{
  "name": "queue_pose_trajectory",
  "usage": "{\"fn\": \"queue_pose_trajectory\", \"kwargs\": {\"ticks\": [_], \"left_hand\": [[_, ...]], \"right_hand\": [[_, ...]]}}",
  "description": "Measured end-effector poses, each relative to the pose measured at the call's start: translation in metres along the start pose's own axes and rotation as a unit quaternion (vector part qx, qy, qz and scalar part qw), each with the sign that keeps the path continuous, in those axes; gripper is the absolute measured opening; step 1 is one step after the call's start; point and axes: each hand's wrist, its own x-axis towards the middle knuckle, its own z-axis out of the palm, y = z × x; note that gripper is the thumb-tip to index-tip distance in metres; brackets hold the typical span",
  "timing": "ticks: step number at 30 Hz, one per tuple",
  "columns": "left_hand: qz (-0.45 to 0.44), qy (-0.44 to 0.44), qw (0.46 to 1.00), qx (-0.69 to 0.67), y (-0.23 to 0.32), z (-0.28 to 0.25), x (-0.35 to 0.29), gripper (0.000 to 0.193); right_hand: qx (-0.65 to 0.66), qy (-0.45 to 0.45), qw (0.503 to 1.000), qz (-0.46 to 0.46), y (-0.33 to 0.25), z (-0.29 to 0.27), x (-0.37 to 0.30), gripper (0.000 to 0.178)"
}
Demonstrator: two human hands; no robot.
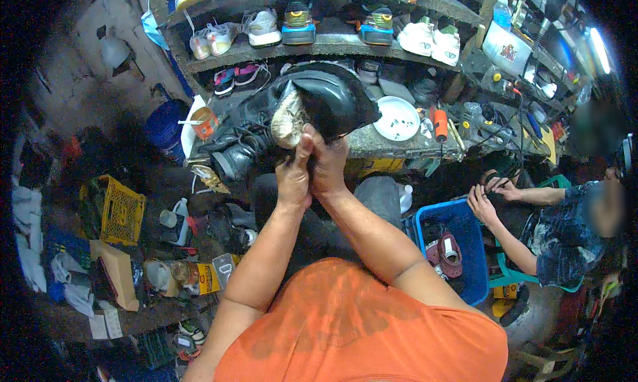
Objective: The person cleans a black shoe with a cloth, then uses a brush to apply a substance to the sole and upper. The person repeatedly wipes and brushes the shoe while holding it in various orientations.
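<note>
A black shoe [325,99] is held up before the cluttered workbench [372,143], sole outward, its long axis running left to right just above the fingers. The left hand [294,176] and right hand [327,166] press together beneath it, fingers closed on its worn pale heel [288,119], the left slightly nearer that end.

Tan cardboard box [118,273] lower left; yellow printed carton [207,278] beside it.

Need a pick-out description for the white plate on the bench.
Start at the workbench below the shoe shelves. Just right of the black boot both hands hold up lies the white plate. It is the only round, pale dish there, left of an orange-red tool.
</note>
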Motion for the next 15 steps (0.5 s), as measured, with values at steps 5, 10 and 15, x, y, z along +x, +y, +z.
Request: {"fn": "queue_pose_trajectory", "kwargs": {"ticks": [5, 10, 15], "left_hand": [[0.027, -0.049, 0.994, -0.092, 0.008, 0.005, 0.014, 0.049], [0.303, 0.075, 0.934, 0.173, 0.02, -0.021, 0.036, 0.053], [0.436, 0.177, 0.86, 0.199, 0.065, -0.046, 0.042, 0.08]], "right_hand": [[-0.071, -0.007, 0.997, -0.014, -0.001, -0.004, 0.006, 0.037], [-0.135, -0.087, 0.984, -0.077, 0.023, -0.018, -0.007, 0.058], [-0.179, -0.06, 0.981, 0.05, 0.016, -0.047, -0.022, 0.074]]}}
